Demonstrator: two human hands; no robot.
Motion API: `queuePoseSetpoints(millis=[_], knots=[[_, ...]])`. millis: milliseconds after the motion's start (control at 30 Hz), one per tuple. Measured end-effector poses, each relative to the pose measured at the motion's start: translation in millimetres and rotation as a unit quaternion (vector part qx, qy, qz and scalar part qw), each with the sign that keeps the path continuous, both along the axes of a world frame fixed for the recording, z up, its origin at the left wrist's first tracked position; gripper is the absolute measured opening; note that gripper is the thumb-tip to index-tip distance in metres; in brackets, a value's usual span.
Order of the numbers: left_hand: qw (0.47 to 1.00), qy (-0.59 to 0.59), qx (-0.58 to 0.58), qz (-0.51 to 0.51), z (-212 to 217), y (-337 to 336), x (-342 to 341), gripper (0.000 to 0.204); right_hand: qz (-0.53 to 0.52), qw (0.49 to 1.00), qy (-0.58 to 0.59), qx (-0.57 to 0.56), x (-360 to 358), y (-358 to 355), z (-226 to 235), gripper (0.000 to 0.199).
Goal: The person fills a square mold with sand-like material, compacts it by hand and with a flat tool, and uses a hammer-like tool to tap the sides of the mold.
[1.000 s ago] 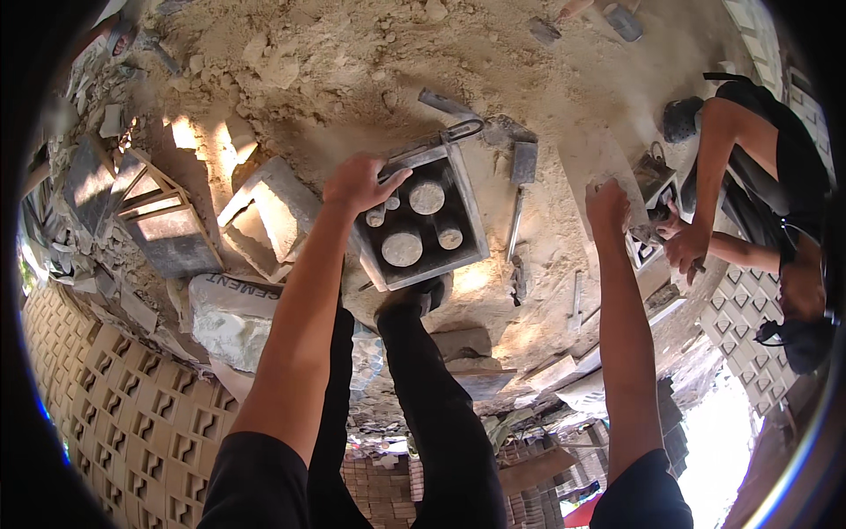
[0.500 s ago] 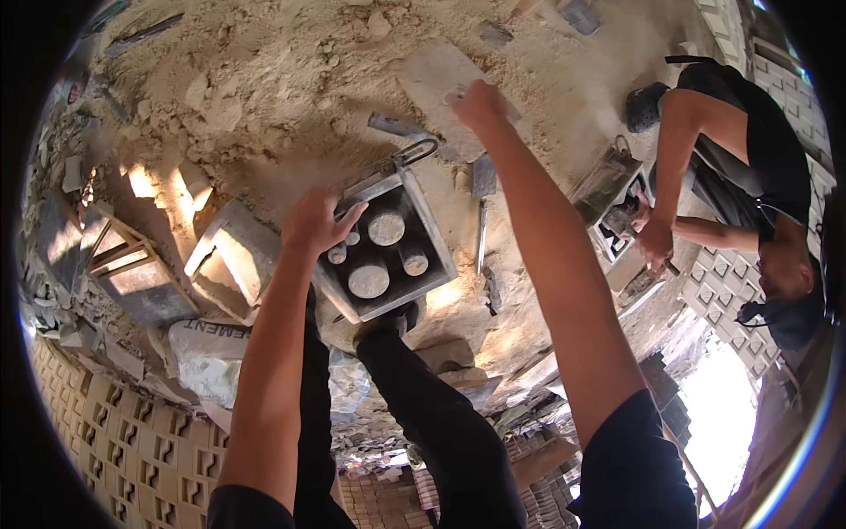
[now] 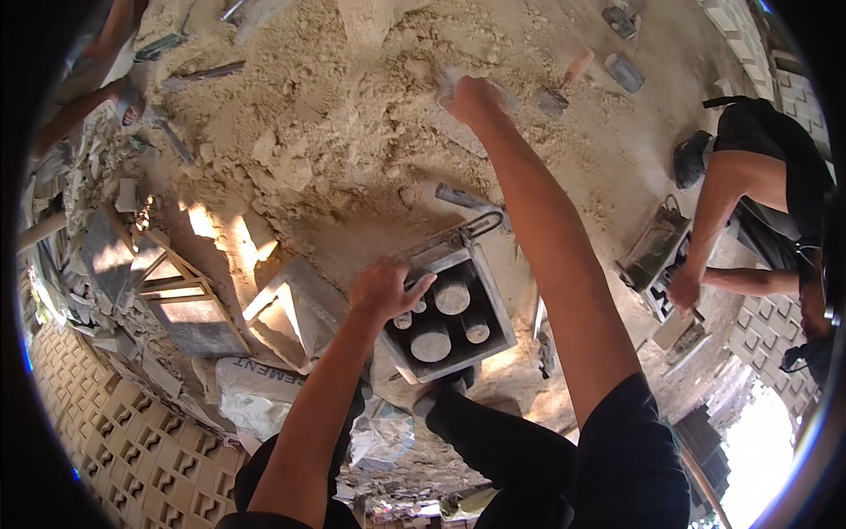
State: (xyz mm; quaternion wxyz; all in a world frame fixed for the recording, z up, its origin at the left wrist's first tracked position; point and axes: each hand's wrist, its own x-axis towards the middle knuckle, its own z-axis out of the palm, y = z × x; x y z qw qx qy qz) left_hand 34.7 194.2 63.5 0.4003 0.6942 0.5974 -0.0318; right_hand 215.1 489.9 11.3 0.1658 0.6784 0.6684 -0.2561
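Note:
A rectangular mold box (image 3: 504, 324) with a dark inside and several round, dusty plugs lies tilted near my feet. My left hand (image 3: 381, 286) grips its upper left rim, the thumb reaching over the inside. Stretched far ahead, my right hand (image 3: 478, 101) is closed on a flat, dusty plate (image 3: 460, 132), which lies against the loose sandy material (image 3: 352, 123). The hand covers part of the plate, and dust blurs its far edge. Beside the box's far corner, below my right forearm, is a metal bar-shaped tool (image 3: 465, 197).
At right a co-worker's hands (image 3: 683, 289) work at another mold box (image 3: 659, 247). Open frames (image 3: 189, 295) and a white sack (image 3: 264, 388) lie at left. Hammer-like tools (image 3: 626, 72) and a trowel (image 3: 553, 100) rest far right. Stacked patterned blocks (image 3: 150, 450) stand lower left. Another person's limbs (image 3: 84, 115) show upper left.
My right hand has pushed the plate farther out into the sandy pile. My left hand stays on the box rim. The whole view has shifted, so the box appears lower and more to the right.

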Motion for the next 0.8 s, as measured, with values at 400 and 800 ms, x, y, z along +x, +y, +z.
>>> queuePoseSetpoints(millis=[400,800], knots=[[0.993,-0.106,-0.045,-0.003,-6.7,1.2,-10.4,0.057,0.083,0.976,0.176,0.093,60.2,-29.2,18.2,0.047],[0.959,-0.254,0.119,0.032,-32.7,-7.5,-15.3,0.053,0.207,0.955,0.089,0.193,113.6,-168.7,139.5,0.044]])
